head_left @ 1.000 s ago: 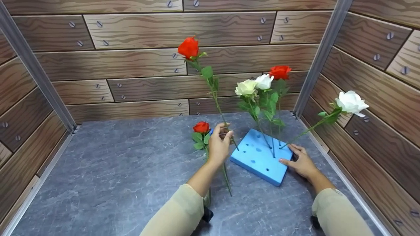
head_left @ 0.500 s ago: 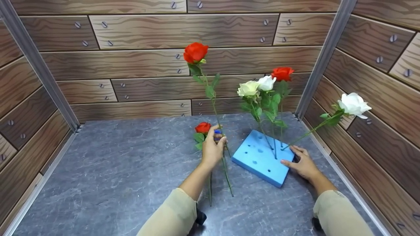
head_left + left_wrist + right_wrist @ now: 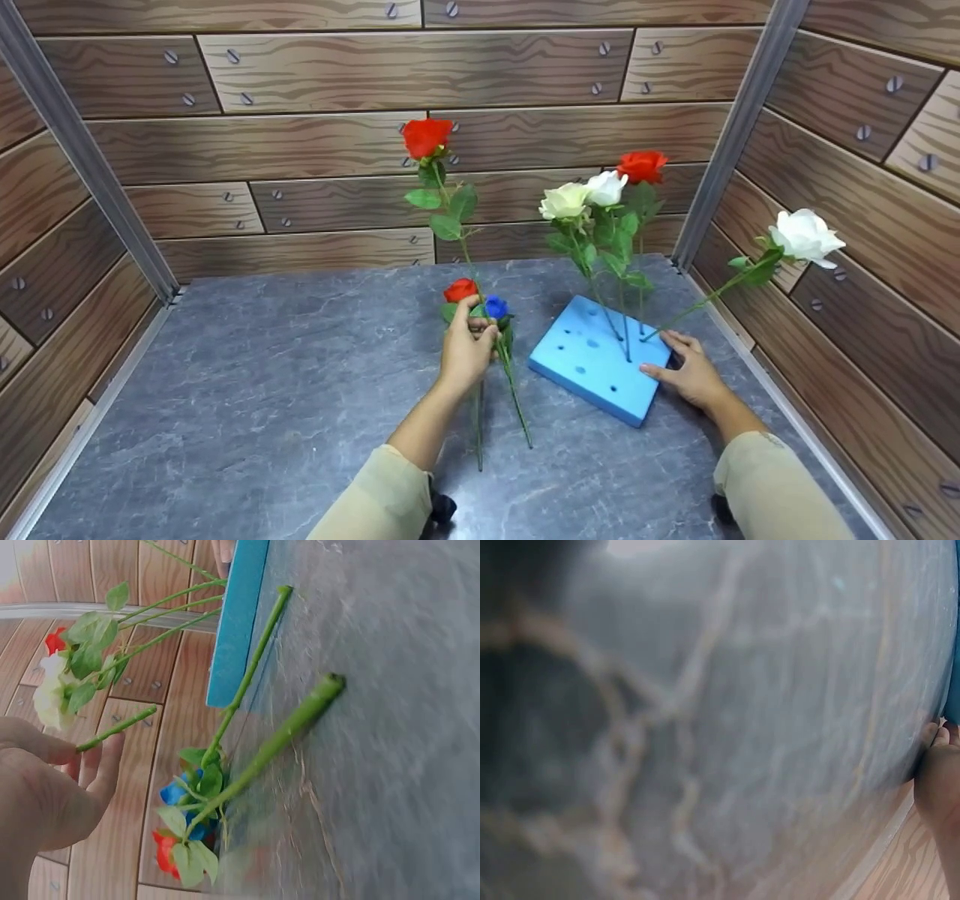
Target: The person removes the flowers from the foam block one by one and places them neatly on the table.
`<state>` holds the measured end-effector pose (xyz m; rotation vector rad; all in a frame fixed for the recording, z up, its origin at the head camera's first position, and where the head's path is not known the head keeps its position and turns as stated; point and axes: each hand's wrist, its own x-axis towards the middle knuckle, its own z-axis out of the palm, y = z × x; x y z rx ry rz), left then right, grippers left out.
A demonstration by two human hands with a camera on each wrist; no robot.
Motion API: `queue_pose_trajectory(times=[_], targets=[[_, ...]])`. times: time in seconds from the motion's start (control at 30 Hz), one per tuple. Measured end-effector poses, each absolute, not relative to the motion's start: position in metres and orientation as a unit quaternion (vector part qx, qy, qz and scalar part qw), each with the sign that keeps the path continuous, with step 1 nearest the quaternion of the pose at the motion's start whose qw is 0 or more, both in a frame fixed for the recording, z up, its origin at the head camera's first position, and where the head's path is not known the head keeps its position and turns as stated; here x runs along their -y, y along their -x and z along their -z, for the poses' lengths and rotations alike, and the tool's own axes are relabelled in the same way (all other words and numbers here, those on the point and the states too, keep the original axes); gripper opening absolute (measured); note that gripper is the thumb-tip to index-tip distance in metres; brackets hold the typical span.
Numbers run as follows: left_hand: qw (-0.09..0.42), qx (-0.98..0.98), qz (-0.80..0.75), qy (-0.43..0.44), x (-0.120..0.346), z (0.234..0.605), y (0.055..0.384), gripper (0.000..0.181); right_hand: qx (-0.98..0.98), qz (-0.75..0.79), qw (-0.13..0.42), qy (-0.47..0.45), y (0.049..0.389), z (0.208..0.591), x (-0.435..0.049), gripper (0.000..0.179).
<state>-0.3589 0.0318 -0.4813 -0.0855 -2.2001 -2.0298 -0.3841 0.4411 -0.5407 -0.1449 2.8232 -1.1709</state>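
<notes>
My left hand (image 3: 466, 349) pinches the lower stem of an upright red rose (image 3: 427, 138), left of a blue foam block (image 3: 592, 382). In the left wrist view, the cut end of the stem (image 3: 116, 729) pokes out free past the fingers. Below that hand lie another red rose (image 3: 460, 291) and a blue flower (image 3: 496, 307), stems toward me. My right hand (image 3: 694, 379) grips the block's right corner, thumb on top and fingers along the side. A cream rose (image 3: 564, 201), white rose (image 3: 606, 187), red rose (image 3: 642, 166) and leaning white rose (image 3: 806, 238) stand in it.
Several small holes show in the top of the block. A grey marbled tabletop (image 3: 285, 397) spreads out to the left. Wood-patterned walls (image 3: 337, 150) with metal corner posts (image 3: 90, 165) enclose the back and sides.
My left hand has moved left with its red rose, whose stem end has come away from over the block. The blue flower has come into fuller view. My right hand stays on the block.
</notes>
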Motion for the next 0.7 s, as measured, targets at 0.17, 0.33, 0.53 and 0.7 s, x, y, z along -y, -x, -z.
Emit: queue_pose_trajectory(times=[0.17, 0.33, 0.53, 0.7], targets=[[0.080, 0.773, 0.628, 0.040, -0.019, 0.481, 0.355, 0.055, -0.921, 0.385, 0.041, 0.048, 0.384, 0.540, -0.440, 0.102], [0.097, 0.809, 0.578, 0.049, -0.007, 0.479, 0.353, 0.059, -0.921, 0.385, 0.042, 0.050, 0.385, 0.540, -0.441, 0.102], [0.078, 0.824, 0.559, 0.051, 0.005, 0.482, 0.350, 0.070, -0.921, 0.384, 0.046, 0.045, 0.384, 0.541, -0.441, 0.103], [0.048, 0.822, 0.566, 0.053, 0.013, 0.485, 0.348, 0.075, -0.921, 0.384, 0.048, 0.042, 0.384, 0.540, -0.441, 0.103]])
